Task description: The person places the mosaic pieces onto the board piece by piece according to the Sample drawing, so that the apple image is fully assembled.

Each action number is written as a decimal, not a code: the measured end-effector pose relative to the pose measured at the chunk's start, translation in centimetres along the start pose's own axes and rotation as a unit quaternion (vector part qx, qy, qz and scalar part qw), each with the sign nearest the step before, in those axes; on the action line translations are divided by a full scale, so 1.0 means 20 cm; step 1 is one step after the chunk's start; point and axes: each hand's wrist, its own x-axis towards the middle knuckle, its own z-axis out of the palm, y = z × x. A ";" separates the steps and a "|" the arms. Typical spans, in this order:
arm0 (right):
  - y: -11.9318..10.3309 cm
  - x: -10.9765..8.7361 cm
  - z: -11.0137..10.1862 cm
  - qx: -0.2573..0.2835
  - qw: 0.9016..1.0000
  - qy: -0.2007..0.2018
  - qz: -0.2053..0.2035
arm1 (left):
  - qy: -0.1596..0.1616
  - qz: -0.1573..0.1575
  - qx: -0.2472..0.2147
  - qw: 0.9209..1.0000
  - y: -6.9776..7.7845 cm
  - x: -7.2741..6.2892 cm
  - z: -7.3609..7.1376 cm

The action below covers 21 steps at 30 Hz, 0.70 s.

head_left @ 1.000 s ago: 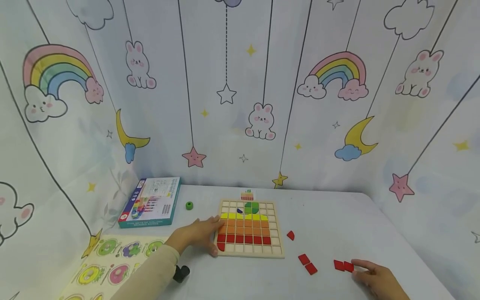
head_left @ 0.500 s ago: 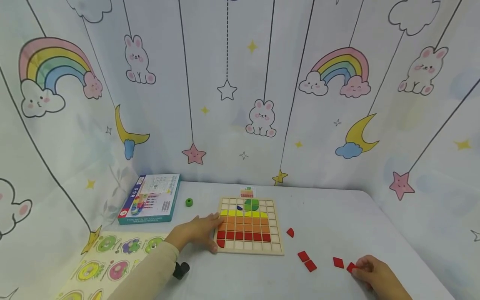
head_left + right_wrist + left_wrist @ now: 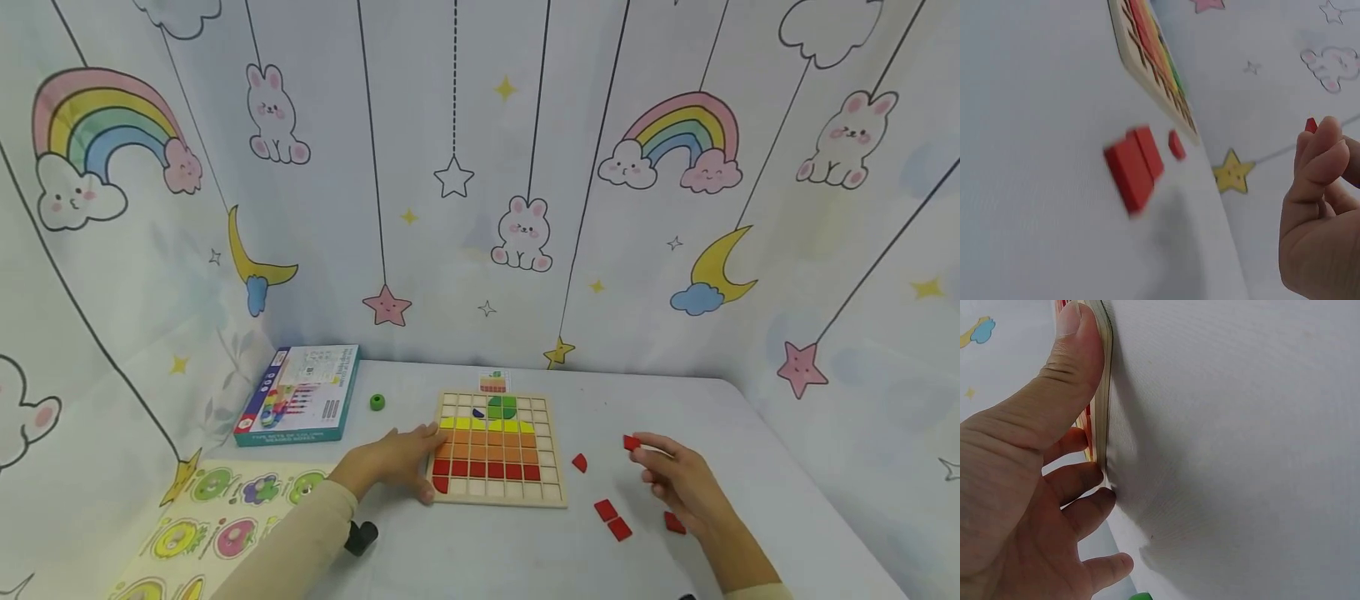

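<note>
My left hand (image 3: 401, 462) rests against the left edge of a wooden grid board (image 3: 498, 502), its thumb and fingertips touching the rim (image 3: 1107, 394). Red, orange, yellow and green pieces fill part of the grid, with one small dark blue piece (image 3: 477, 412) near the top. Above the table, to the right of the board, my right hand (image 3: 678, 477) pinches a small red tile (image 3: 632, 442) between thumb and fingers; only its tip shows in the right wrist view. Below the hand lie two red square tiles (image 3: 619, 528), a red quarter-round piece (image 3: 580, 462) and another red tile (image 3: 674, 522).
Behind the board lies a small pattern card (image 3: 492, 382). A green bead (image 3: 377, 402) and a flat printed box (image 3: 300, 396) are at the back left. A fruit-picture sheet (image 3: 202, 500) and a black object (image 3: 362, 538) lie near the left forearm. A printed curtain surrounds the table.
My right hand has picked a red tile off the table at the right and carried it up, leftward and nearer the board. The left hand stays at the board's edge.
</note>
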 end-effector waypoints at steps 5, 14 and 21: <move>-0.02 0.14 0.37 -0.062 0.998 -0.028 -0.012 | 0.001 -0.002 0.007 1.000 0.00 0.00 0.00; 0.11 0.22 0.90 -0.190 0.970 -0.147 -0.029 | -0.004 -0.012 -0.003 1.000 0.00 0.01 0.01; 0.17 0.20 1.09 -0.397 0.899 -0.139 -0.123 | 0.005 -0.005 0.009 1.000 0.00 0.00 0.00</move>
